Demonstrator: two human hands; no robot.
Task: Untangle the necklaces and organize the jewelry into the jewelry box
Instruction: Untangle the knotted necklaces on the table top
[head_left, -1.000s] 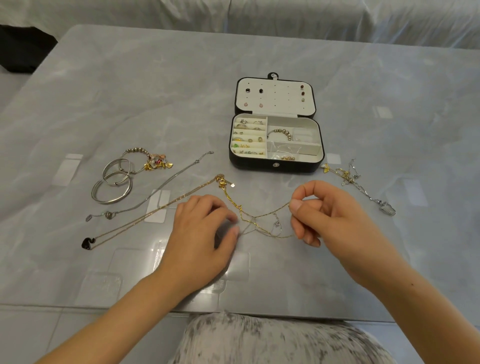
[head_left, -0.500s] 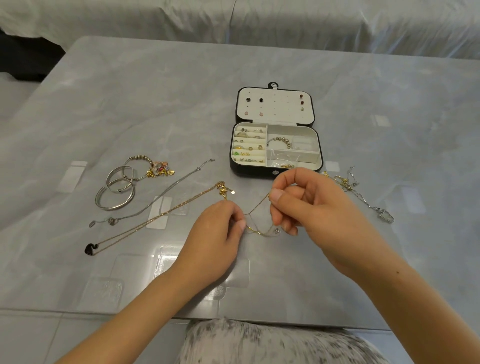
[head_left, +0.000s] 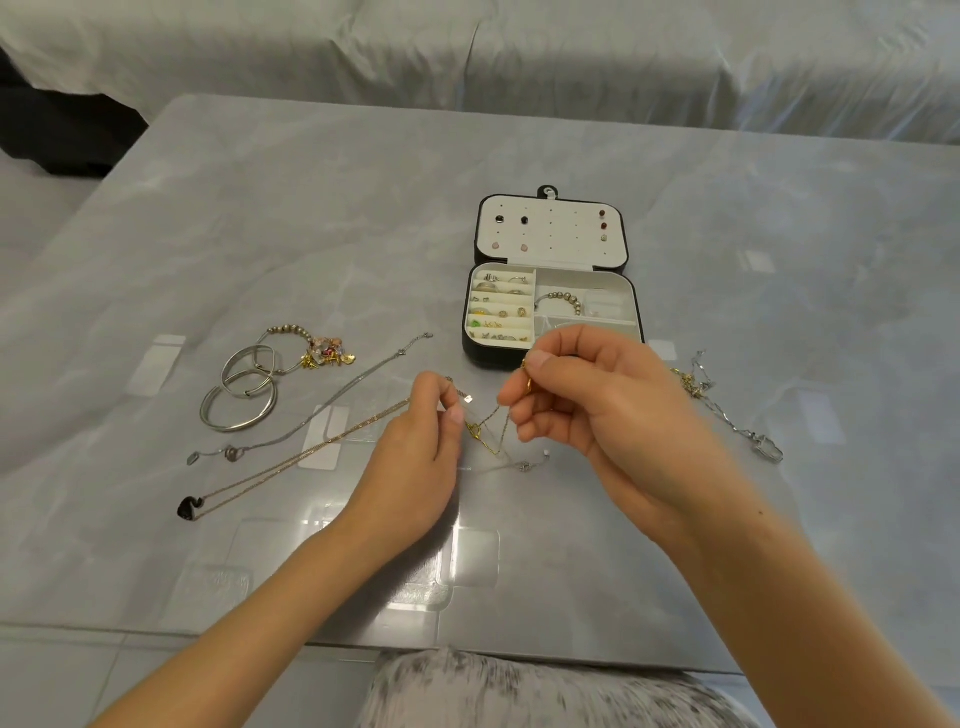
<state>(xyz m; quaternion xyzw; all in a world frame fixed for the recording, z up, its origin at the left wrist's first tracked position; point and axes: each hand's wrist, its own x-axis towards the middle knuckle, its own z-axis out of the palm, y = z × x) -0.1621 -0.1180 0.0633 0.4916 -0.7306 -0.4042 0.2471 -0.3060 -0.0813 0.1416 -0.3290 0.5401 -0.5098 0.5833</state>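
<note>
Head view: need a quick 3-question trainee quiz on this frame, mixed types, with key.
1. True or false: the jewelry box stands open on the table.
2. What do the left hand and the right hand pinch between them? A) a watch B) a gold chain C) a comb
3. Fill in: the silver bangles lie to the ___ of the box, on the person's own side.

Key: 1 true; 2 B; 3 left.
</note>
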